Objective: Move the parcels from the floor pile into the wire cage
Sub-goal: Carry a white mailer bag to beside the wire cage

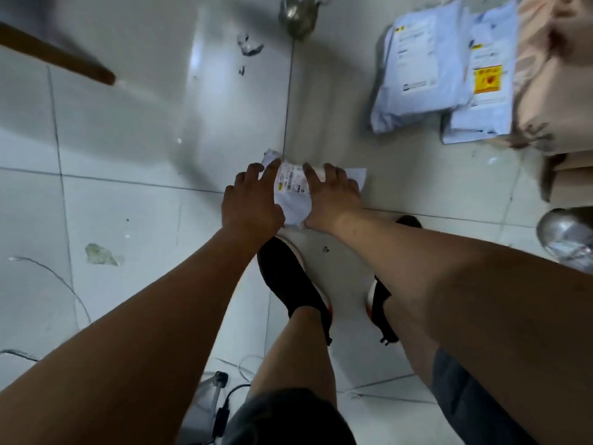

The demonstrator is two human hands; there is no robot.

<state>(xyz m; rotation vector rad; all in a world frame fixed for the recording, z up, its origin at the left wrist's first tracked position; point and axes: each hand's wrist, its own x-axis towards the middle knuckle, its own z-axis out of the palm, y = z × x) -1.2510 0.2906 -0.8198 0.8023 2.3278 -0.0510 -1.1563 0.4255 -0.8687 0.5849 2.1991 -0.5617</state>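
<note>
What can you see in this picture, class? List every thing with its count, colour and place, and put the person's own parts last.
small parcel: one, white, on the floor between the hands
mailer bags: two, pale blue-white, side by side, top right
beige bag: one, right edge, beside the mailers
stick: one, brown, top left
metal object: one, silvery, top centre, blurred
shiny object: one, silver, right edge
cable: one, black, bottom
floor: pale grey tiles
shoes: two, black, below the parcel
left hand: on the parcel's left side
right hand: on its right side
</note>
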